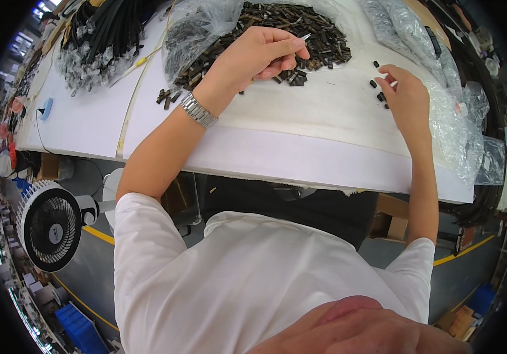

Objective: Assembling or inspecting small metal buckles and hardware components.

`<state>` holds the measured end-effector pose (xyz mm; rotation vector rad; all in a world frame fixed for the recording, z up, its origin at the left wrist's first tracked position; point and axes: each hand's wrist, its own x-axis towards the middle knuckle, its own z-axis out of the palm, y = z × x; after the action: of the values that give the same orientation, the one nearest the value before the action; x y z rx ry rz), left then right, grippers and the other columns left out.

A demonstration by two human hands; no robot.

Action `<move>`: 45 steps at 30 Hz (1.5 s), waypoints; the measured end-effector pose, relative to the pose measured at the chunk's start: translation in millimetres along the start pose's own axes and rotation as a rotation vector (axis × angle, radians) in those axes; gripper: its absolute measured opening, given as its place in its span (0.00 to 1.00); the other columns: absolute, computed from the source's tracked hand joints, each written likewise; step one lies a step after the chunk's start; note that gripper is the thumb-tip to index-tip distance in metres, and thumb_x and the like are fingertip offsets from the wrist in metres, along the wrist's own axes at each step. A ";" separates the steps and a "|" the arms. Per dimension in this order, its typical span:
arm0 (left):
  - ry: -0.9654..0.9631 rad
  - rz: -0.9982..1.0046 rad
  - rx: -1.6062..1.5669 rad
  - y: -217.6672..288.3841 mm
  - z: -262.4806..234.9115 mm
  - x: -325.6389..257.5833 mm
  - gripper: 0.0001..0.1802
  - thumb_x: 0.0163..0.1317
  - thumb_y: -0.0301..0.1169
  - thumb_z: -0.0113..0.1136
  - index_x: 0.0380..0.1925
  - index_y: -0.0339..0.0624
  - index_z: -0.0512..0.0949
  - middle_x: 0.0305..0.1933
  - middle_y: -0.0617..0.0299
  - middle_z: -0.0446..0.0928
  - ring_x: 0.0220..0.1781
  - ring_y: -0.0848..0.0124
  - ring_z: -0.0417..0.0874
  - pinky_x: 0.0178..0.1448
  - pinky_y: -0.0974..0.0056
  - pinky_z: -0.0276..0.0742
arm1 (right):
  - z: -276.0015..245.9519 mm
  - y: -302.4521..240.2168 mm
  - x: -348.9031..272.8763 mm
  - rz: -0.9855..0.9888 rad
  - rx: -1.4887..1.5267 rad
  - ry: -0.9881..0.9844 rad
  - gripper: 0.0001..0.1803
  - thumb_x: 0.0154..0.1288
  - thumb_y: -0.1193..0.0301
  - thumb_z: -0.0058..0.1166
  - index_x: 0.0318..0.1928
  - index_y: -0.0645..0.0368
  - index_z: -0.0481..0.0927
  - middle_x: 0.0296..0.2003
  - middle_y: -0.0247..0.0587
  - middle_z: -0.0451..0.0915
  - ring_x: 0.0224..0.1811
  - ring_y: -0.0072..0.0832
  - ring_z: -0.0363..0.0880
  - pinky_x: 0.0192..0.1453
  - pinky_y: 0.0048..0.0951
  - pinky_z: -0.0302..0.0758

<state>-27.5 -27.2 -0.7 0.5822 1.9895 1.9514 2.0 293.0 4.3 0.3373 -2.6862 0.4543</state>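
My left hand (263,56), with a metal watch (198,110) on its wrist, is closed over the table. Its thumb and fingers pinch a small pointed metal piece (306,37); the rest of that piece is hidden in the fingers. Just beyond and beneath this hand spreads a pile of small dark brown and black pieces (324,44), partly inside a clear plastic bag (203,26). Over to the right, my right hand (407,97) has its thumb and index fingertips apart. Beside those fingertips lie several small black pieces (373,84) on the white tabletop.
Black straps with clear wrapped ends (97,59) lie at the far left of the white table (300,150). Clear plastic bags (454,133) cover its right side. A blue block with a cable (45,108) sits at the left edge. A fan (52,227) stands below left.
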 end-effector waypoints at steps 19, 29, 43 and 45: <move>0.134 0.018 0.179 10.2 10.2 -4.6 0.17 0.75 0.43 0.63 0.43 0.39 0.87 0.23 0.72 0.77 0.18 0.88 0.64 0.21 0.77 0.53 | 86.6 -69.9 17.9 -0.270 0.495 -0.068 0.04 0.70 0.75 0.62 0.44 0.58 0.82 0.37 0.35 0.85 0.36 0.31 0.83 0.42 0.32 0.79; 0.073 0.058 0.495 -2.2 13.3 -2.1 0.13 0.71 0.38 0.67 0.44 0.39 0.88 0.29 0.68 0.86 0.20 0.86 0.65 0.23 0.74 0.58 | 58.1 -63.3 15.5 -0.121 0.887 -0.185 0.02 0.76 0.76 0.58 0.45 0.62 0.80 0.34 0.32 0.82 0.35 0.19 0.77 0.44 0.23 0.76; -0.109 -0.100 0.180 6.8 8.3 -5.6 0.08 0.67 0.32 0.68 0.35 0.38 0.84 0.30 0.59 0.87 0.16 0.87 0.64 0.19 0.75 0.54 | 48.1 -62.8 19.2 -0.169 1.109 -0.403 0.06 0.76 0.77 0.58 0.49 0.64 0.84 0.40 0.32 0.87 0.40 0.17 0.81 0.49 0.22 0.79; -0.112 -0.095 0.198 7.7 11.2 -6.3 0.07 0.66 0.31 0.67 0.34 0.39 0.84 0.30 0.60 0.87 0.16 0.86 0.64 0.20 0.75 0.55 | 48.1 -63.5 18.2 -0.158 1.092 -0.394 0.06 0.75 0.77 0.59 0.49 0.64 0.84 0.40 0.33 0.87 0.39 0.17 0.81 0.49 0.22 0.79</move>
<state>-16.0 -20.4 6.1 0.6172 2.1127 1.6415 -11.8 214.4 -13.3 0.9951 -2.4353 1.9419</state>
